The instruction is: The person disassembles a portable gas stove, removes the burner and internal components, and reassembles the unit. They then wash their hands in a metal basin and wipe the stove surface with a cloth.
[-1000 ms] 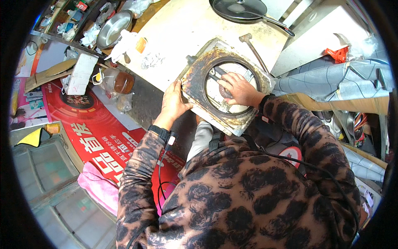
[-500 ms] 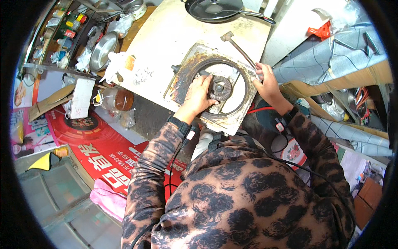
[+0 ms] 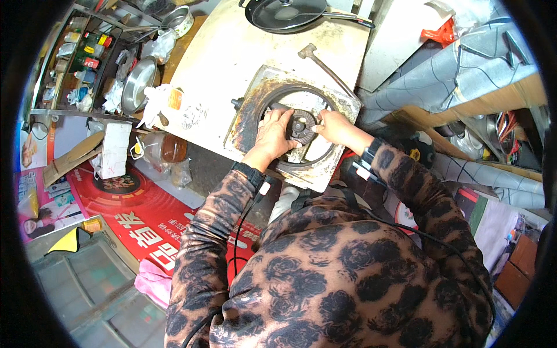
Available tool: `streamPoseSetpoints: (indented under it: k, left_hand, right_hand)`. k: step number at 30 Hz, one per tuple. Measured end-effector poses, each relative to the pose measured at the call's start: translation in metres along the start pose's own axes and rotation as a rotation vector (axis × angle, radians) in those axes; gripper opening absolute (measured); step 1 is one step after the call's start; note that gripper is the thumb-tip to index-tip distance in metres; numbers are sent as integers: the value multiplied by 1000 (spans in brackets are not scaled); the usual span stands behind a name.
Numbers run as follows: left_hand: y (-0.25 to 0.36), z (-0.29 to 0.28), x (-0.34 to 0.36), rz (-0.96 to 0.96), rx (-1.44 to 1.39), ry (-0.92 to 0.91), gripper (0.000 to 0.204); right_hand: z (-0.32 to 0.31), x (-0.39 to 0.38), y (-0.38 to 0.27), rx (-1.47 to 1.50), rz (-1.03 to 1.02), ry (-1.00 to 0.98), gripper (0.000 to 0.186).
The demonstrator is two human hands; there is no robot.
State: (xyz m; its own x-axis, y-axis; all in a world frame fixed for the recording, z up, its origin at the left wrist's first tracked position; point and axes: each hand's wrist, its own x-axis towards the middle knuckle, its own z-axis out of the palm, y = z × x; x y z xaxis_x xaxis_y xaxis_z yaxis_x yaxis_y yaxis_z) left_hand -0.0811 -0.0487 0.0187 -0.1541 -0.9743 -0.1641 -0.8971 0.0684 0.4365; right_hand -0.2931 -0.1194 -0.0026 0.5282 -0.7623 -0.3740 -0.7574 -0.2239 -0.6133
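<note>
A round dark metal burner [image 3: 301,123] sits inside the wide ring [image 3: 264,107] of a rusty, stained gas stove top [image 3: 243,130]. My left hand [image 3: 272,136] grips the burner's left side, thumb at its near edge and fingers at its far edge. At the burner's right edge is my right hand [image 3: 336,127], its fingers curled and pinched together. Whatever those fingers hold, if anything, is hidden. Beyond the ring lies a hammer [image 3: 328,69], its head on the pale table [image 3: 226,52] and its handle running toward the stove's right corner.
A black pan with a glass lid [image 3: 284,13] stands at the table's far end. A white plastic bag [image 3: 159,104] lies at the left edge, near a metal bowl [image 3: 139,87] and a shelf of bottles [image 3: 87,58]. Grey sheeting [image 3: 418,78] flanks the right side.
My right hand has moved left, from beside the hammer's handle to the burner's right edge, and its fingers have curled in. My left hand stays on the burner. The whole view has shifted slightly.
</note>
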Motion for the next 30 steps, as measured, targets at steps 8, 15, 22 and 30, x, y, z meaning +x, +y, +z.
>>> streamPoseSetpoints:
  k: [8,15,22,30]
  left_hand:
    - [-15,-1,4,-154,-172,-112,99]
    - [-17,0,5,-177,-201,-134,99]
    - [-38,-1,8,-36,-343,-166,99]
    - [-40,-16,-35,-125,-389,289,69]
  right_hand:
    - [9,45,9,460,287,-400,20]
    - [12,44,10,557,366,-392,19]
    - [-9,23,-6,227,256,-277,43]
    - [-5,5,-33,-243,-708,-10,98]
